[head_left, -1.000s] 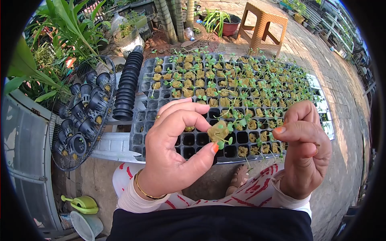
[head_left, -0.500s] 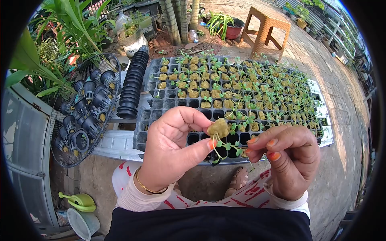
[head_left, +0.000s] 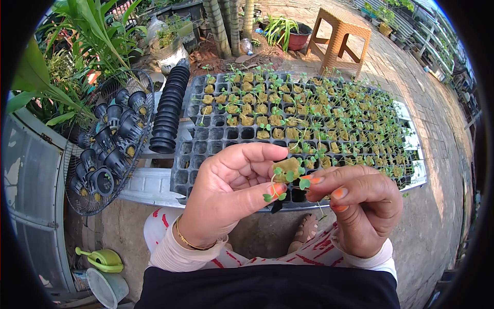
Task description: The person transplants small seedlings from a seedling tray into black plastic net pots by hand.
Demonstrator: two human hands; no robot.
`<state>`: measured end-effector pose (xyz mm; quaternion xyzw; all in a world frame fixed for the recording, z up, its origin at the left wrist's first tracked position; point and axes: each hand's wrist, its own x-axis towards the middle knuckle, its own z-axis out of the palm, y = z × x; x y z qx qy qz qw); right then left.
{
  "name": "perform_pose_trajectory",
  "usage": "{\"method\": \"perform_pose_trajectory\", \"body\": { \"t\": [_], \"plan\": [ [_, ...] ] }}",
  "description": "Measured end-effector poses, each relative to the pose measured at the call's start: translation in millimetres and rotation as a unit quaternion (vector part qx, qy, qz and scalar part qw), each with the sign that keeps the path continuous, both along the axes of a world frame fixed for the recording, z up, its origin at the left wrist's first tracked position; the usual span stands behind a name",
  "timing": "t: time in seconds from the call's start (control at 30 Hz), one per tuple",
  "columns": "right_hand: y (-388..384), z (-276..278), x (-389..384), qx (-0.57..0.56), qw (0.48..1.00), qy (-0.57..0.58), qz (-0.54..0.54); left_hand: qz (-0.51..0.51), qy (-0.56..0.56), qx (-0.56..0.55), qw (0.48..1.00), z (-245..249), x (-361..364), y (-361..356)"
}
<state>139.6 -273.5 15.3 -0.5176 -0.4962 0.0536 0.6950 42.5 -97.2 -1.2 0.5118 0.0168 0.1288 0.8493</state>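
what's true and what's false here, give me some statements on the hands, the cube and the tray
1. The left hand holds a cube with seedlings. True.
2. The right hand lies flat on the tray. False: it is raised, with its fingertips at the cube's seedlings.
3. Every cell of the tray is filled. False: many cells at its near left are empty.
4. A stack of black pots lies left of the tray. True.
5. The stool stands on the tray. False: it stands on the paving beyond it.
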Motion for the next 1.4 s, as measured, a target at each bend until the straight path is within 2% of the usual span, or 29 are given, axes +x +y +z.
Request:
{"method": "perform_pose_trajectory", "body": {
  "t": [0.07, 0.17, 0.27, 0.3, 0.37, 0.4, 0.43, 0.5, 0.53, 0.57, 0.63, 0.77, 0.83, 0.9, 1.07, 1.4],
  "plan": [
    [0, 2, -2, -0.019, 1.000, 0.005, -0.003, 0.005, 0.007, 0.004, 1.000, -1, 0, 0],
    [0, 4, -4, -0.024, 0.997, -0.035, -0.063, 0.010, 0.012, 0.000, 1.000, -3, 1, 0],
    [-7, 6, 2, 0.047, 0.979, -0.126, -0.155, 0.018, -0.010, -0.013, 1.000, -6, 1, 3],
    [-9, 7, 5, 0.046, 0.979, -0.125, -0.156, 0.024, -0.016, 0.003, 1.000, -6, 0, 4],
    [-10, 12, 12, 0.028, 0.949, -0.192, -0.247, 0.029, -0.022, 0.019, 0.999, -6, -1, 9],
    [-10, 14, 19, -0.038, 0.943, -0.219, -0.248, 0.033, -0.028, 0.025, 0.999, -7, -2, 11],
    [-12, 13, 21, -0.039, 0.943, -0.218, -0.249, 0.037, -0.034, 0.030, 0.998, -7, -2, 13],
    [-13, 13, 22, -0.089, 0.956, -0.074, -0.271, 0.037, -0.035, 0.032, 0.998, -6, -2, 13],
    [-11, 10, 22, -0.053, 0.955, -0.044, -0.287, 0.043, -0.039, 0.013, 0.998, -6, -3, 12],
    [-12, 10, 21, -0.052, 0.956, -0.044, -0.287, 0.049, -0.043, -0.006, 0.998, -5, -3, 10],
    [-15, 9, 16, -0.027, 0.977, -0.031, -0.209, 0.034, -0.041, -0.009, 0.999, -5, -4, 9],
    [-13, 13, 11, -0.038, 0.985, -0.127, -0.109, -0.001, -0.010, -0.004, 1.000, -4, -3, 3],
    [-11, 12, 4, -0.029, 0.986, -0.118, -0.115, -0.008, -0.001, -0.005, 1.000, -5, -2, 2],
    [-10, 11, 1, 0.001, 0.993, -0.090, -0.074, -0.014, 0.006, -0.007, 1.000, -4, -2, -1],
    [-8, 9, 5, -0.023, 0.992, -0.097, -0.073, -0.026, 0.046, -0.025, 0.998, -3, -1, -5],
    [-4, 9, 6, -0.032, 0.990, -0.112, -0.077, -0.046, 0.043, -0.006, 0.998, -4, -1, -3]
  ]
}}
